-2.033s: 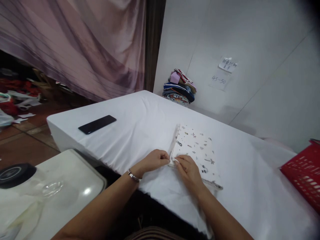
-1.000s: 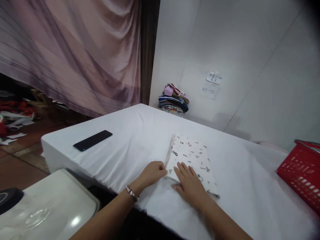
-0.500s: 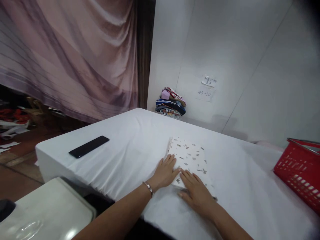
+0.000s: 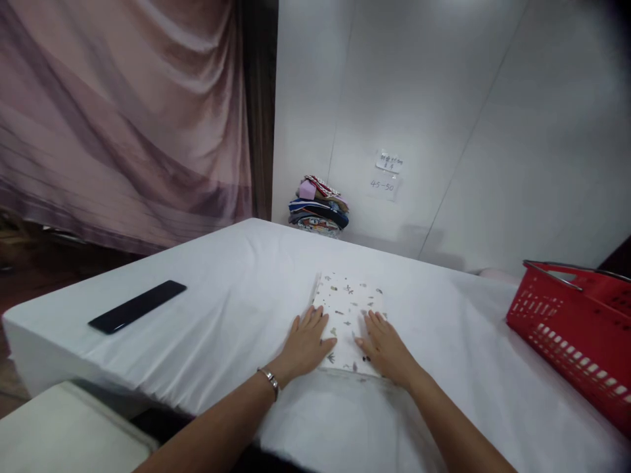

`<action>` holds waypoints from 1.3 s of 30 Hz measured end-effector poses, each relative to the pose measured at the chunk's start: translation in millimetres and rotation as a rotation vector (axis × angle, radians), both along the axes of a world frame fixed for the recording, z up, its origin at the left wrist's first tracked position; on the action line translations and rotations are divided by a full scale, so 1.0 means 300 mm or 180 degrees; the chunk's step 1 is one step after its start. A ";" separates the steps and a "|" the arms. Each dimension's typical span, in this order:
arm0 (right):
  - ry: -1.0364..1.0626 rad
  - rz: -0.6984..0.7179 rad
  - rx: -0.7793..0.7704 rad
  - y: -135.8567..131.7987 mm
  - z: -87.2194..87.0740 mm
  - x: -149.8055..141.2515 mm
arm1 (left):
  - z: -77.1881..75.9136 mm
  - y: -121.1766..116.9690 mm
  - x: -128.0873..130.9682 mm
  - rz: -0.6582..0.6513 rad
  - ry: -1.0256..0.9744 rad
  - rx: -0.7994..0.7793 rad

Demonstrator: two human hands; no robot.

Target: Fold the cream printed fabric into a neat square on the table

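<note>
A folded white cloth (image 4: 348, 309) with small grey-green and brown plant prints lies flat on the white-covered table (image 4: 236, 289). My left hand (image 4: 306, 343) rests on its left edge, fingers stretched out and slightly spread. On the opposite side, my right hand (image 4: 387, 347) lies flat along the right edge, its thumb pointing inward. Neither hand grasps the cloth; both only touch it from above. A metal bracelet (image 4: 271, 381) circles my left wrist.
A long black flat object (image 4: 138, 307) lies on the table's left side. At the right stands a red plastic basket (image 4: 566, 328). Folded fabrics (image 4: 318, 210) are stacked by the wall beyond the table. A pale seat-like surface (image 4: 69, 430) is at lower left.
My right hand has moved from the cloth's near middle to its right edge. The left hand stays on the left edge. The cloth now looks squarer, and the view has turned slightly right.
</note>
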State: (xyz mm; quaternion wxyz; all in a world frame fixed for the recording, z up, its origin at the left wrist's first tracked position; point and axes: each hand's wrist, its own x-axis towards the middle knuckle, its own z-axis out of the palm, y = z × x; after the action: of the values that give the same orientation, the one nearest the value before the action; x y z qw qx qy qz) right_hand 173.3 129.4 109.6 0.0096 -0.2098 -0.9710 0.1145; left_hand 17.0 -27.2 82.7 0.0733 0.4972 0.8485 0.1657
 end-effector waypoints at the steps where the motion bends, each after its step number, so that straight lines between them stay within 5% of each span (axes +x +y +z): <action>1: -0.0120 -0.0043 -0.0049 0.009 -0.014 -0.014 | 0.003 -0.002 0.001 0.0015 -0.0006 -0.0035; 6: -0.0239 -0.0004 -0.0002 0.018 -0.075 -0.027 | 0.069 0.049 0.002 0.0048 -0.0142 -0.0374; 9: -0.0291 -0.0028 0.0039 0.014 -0.074 -0.022 | 0.104 0.123 -0.009 0.0111 0.0179 -0.0140; 18: -0.0455 0.0021 -0.0241 0.029 -0.034 -0.033 | -0.031 0.163 -0.077 0.0274 0.0182 -0.0086; 22: -0.0086 0.0235 -0.0246 0.033 0.045 -0.159 | 0.022 0.142 -0.076 0.0182 -0.0302 -0.0304; 27: 0.0263 0.0250 -0.0197 0.043 0.093 -0.442 | 0.084 0.046 -0.055 -0.0200 -0.0511 -0.0549; 32: 0.0236 0.0186 -0.0012 0.047 -0.020 -0.631 | 0.032 -0.044 -0.040 -0.0190 -0.0420 -0.0199; 36: 0.0258 0.0245 0.0092 0.043 -0.117 -0.644 | -0.009 -0.058 -0.040 -0.0155 -0.0426 0.0067; 39: 0.0194 0.0243 0.0099 0.044 -0.117 -0.641 | -0.014 -0.059 -0.041 -0.0156 -0.0460 0.0167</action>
State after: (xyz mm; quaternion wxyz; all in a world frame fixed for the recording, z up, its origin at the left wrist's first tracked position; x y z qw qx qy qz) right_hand -18.8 142.7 74.4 0.0381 -0.1688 -0.9792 0.1061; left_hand 4.8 -44.9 78.6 0.1253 0.5064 0.8239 0.2215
